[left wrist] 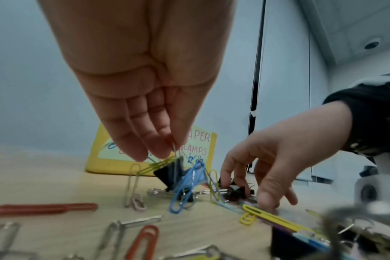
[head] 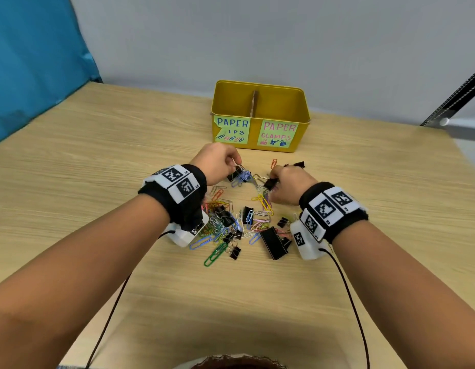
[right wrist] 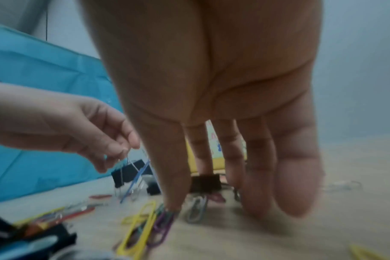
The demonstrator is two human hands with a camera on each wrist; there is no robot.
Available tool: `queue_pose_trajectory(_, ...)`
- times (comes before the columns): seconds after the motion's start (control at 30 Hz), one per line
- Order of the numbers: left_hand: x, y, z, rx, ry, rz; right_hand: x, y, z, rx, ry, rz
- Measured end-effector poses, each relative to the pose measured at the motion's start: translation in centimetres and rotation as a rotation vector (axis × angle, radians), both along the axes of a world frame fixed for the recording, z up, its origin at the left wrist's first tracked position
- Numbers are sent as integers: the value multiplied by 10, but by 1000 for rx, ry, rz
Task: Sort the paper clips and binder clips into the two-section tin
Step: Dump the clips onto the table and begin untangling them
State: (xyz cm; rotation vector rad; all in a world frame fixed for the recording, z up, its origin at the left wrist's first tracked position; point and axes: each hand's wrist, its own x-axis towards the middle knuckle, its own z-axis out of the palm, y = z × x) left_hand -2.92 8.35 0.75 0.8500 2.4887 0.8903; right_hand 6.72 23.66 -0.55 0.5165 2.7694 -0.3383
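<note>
The left hand (head: 216,161) pinched a black binder clip's (head: 234,174) wire handle. The right hand (head: 291,185) gripped another binder clip (head: 270,183) near the yellow tin (head: 260,115).

The tin (head: 260,129) is standing behind the clip heap (head: 239,219) on the table (head: 97,161), both hands between them.

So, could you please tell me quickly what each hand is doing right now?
Left hand: pinches the wire handle of a black binder clip, blue paper clips tangled on it.
Right hand: fingers grip another binder clip.
</note>
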Motion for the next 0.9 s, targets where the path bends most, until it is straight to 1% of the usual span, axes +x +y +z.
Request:
queue_pose_trajectory(0.1, -6, 1, -1, 11, 21, 40, -7, 0, -3, -1, 55, -3)
queue_pose_trajectory(0.17, -10, 0, -2, 38, -10, 58, -12, 0, -1, 21, 128, -18)
queue_pose_trajectory(0.27, -12, -1, -3, -48, 20, 9, -20, -1, 1, 13, 217, -47)
queue_pose_trajectory(0.33, -11, -1, -6, -147, 47, -54, -23, -4, 1, -43, 185, -41)
queue_pose_trajectory(0.4, -9, -1, -11, -225, 31, -111, -27, -11, 3, -104, 154, 49)
queue_pose_trajectory(0.47, -7, 0, -16, -252, 27, -132, -31, -20, 4, -146, 140, 146)
queue_pose_trajectory(0.53, -6, 1, -19, -292, 51, -133, -36, -23, 3, -152, 109, 172)
queue_pose_trajectory(0.6, -9, 0, -22, -345, 62, -126, -42, -20, 1, -189, 160, 94)
queue_pose_trajectory(0.67, -11, -2, -23, -379, 78, -123, -45, -15, -3, -299, 249, -26)
queue_pose_trajectory(0.73, -13, -1, -23, -321, 64, -129, -46, -10, -6, -566, 269, -134)
queue_pose_trajectory(0.77, -12, 0, -22, -246, 20, -124, -45, -10, -7, -711, 263, -179)
queue_pose_trajectory(0.8, -12, 2, -21, -162, -44, -100, -44, -10, -8, -813, 261, -207)
queue_pose_trajectory(0.83, -12, 4, -21, -68, -93, -68, -44, -10, -9, -863, 258, -224)
queue_pose_trajectory(0.9, -13, 6, -18, 47, -172, -13, -44, -11, -9, -875, 248, -253)
